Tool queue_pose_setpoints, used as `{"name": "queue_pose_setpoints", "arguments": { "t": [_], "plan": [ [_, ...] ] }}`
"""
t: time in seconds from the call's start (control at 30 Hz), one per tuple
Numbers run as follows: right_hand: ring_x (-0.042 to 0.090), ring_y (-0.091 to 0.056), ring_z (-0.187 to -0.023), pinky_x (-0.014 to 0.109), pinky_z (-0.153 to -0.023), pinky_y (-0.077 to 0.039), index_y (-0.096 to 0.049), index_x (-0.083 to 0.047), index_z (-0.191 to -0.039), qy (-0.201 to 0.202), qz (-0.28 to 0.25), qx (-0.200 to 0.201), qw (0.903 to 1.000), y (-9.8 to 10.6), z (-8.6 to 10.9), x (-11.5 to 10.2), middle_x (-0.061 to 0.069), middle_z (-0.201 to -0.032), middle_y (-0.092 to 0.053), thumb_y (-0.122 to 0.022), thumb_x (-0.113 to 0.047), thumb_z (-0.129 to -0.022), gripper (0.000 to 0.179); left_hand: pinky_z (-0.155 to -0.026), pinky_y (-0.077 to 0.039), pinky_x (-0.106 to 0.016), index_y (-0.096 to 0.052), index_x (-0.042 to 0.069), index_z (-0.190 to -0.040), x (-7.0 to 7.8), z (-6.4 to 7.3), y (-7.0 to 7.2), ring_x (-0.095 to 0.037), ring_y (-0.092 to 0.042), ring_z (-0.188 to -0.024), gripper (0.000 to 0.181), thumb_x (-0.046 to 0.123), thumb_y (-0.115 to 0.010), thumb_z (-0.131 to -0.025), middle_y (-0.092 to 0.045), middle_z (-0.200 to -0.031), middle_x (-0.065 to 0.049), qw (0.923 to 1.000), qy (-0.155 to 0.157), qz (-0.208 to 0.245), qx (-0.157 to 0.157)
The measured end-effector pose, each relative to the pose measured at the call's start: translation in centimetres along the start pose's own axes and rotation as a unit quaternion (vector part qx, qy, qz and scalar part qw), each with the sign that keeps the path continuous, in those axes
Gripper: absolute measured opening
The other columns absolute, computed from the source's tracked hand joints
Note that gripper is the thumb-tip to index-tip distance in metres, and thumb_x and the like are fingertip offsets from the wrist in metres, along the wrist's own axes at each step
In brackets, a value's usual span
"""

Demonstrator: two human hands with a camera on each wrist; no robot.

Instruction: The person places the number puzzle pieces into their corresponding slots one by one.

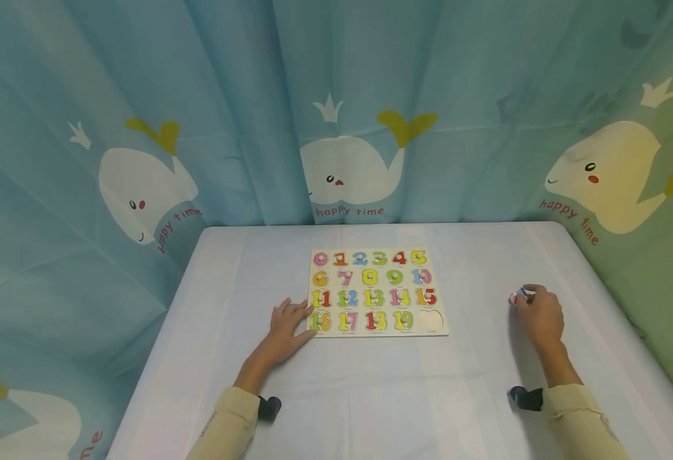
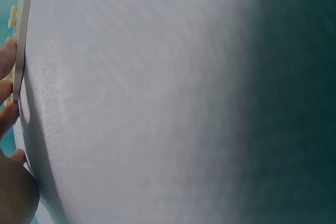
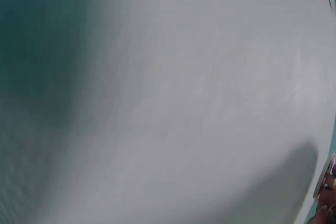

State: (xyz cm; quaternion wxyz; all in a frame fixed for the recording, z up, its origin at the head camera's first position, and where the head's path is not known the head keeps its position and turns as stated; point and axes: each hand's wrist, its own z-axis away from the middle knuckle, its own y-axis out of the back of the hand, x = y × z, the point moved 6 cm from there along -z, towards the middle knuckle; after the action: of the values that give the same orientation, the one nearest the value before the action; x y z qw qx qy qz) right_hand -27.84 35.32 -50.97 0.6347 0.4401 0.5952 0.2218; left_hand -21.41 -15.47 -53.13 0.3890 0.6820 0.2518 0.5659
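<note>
A wooden number puzzle board (image 1: 441, 328) lies flat on the table, with colourful knobbed number pieces from 0 to 19 in their places. At its lower right is a bare rounded recess (image 1: 431, 319). My left hand (image 1: 284, 329) rests at the board's lower left edge, fingers spread and touching it. In the left wrist view, fingertips (image 2: 7, 59) lie against the board's rim. Off to the right of the board, my right hand (image 1: 545, 317) pinches a small puzzle piece (image 1: 515, 298) with pink, white and blue on it. Its number is too small to read.
A white cloth covers the table (image 1: 371, 396). Blue-green curtains (image 1: 244, 96) with printed whales hang behind and along its sides. A dark wrist camera (image 1: 270, 408) sits at the left cuff, and another wrist camera (image 1: 526, 398) at the right.
</note>
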Motion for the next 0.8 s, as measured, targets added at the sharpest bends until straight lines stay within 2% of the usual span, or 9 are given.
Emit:
{"name": "queue_pose_setpoints", "arguments": {
  "t": [0.13,0.37,0.63,0.8],
  "plan": [
    [0.035,-0.055,-0.076,0.034,-0.054,-0.041,-0.052,0.013,-0.119,0.052,-0.019,0.003,0.9985,-0.1,0.4,-2.0,0.028,-0.093,-0.058,-0.056,-0.010,-0.092,0.035,-0.106,-0.002,-0.062,-0.050,0.008,-0.135,0.0,0.0,0.0,-0.041,-0.017,-0.137,0.055,0.030,-0.066,-0.087,-0.042,-0.141,-0.013,1.0000,0.003,-0.003,-0.005],
    [0.034,-0.054,-0.077,0.033,-0.055,-0.041,-0.052,0.012,-0.120,0.136,-0.044,0.000,0.9898,-0.7,1.2,-5.5,0.026,-0.092,-0.056,-0.056,-0.005,-0.091,0.034,-0.107,-0.001,-0.061,-0.050,0.008,-0.135,0.1,0.0,0.0,-0.040,-0.016,-0.137,0.055,0.029,-0.066,-0.087,-0.042,-0.142,-0.013,0.9999,0.008,-0.001,-0.009],
    [0.030,-0.055,-0.075,0.033,-0.054,-0.043,-0.054,0.008,-0.120,0.186,-0.045,-0.023,0.9813,-2.1,2.0,-8.2,0.019,-0.089,-0.056,-0.059,-0.002,-0.088,0.033,-0.106,-0.003,-0.062,-0.050,0.008,-0.135,0.1,-0.1,-0.1,-0.040,-0.016,-0.137,0.055,0.029,-0.066,-0.087,-0.042,-0.142,-0.013,0.9999,0.009,-0.008,-0.008],
    [0.027,-0.052,-0.075,0.034,-0.057,-0.044,-0.056,0.004,-0.119,0.186,-0.019,-0.043,0.9814,-3.4,2.6,-9.5,0.016,-0.089,-0.056,-0.062,-0.002,-0.086,0.035,-0.106,-0.004,-0.062,-0.050,0.009,-0.135,0.1,-0.1,-0.1,-0.039,-0.016,-0.137,0.055,0.029,-0.067,-0.087,-0.042,-0.142,-0.012,0.9998,0.011,-0.013,-0.005]
  ]
}}
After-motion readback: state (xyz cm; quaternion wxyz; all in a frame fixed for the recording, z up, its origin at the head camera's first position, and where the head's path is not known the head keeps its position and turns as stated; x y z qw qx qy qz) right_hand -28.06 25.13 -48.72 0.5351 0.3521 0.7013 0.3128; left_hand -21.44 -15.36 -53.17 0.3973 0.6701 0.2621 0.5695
